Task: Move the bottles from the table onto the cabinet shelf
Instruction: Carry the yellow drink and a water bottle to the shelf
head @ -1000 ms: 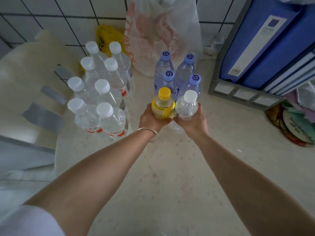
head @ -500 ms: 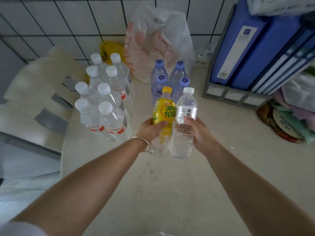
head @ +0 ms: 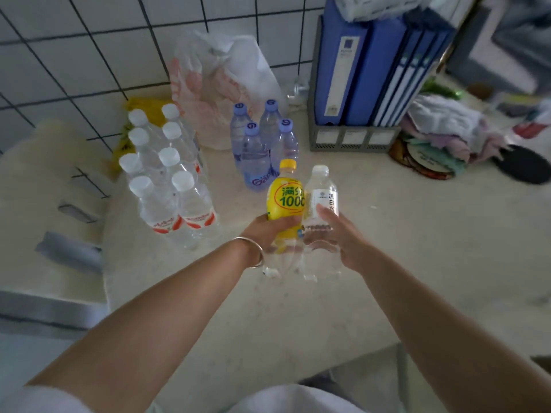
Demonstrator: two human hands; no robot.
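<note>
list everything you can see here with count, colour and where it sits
yellow-label bottle: 1, yellow cap, left hand
white-label bottle: 1, clear, white cap, right hand
white-cap bottles: 8, clear, red labels, table left
blue-cap bottles: 4, bluish, table centre back
plastic bag: 1, white and pink, against wall
file binders: several, blue, in rack
file rack: 1, grey, table right
table: 1, beige
bracelet: 1, silver, left wrist
left hand: gripping
right hand: gripping
</note>
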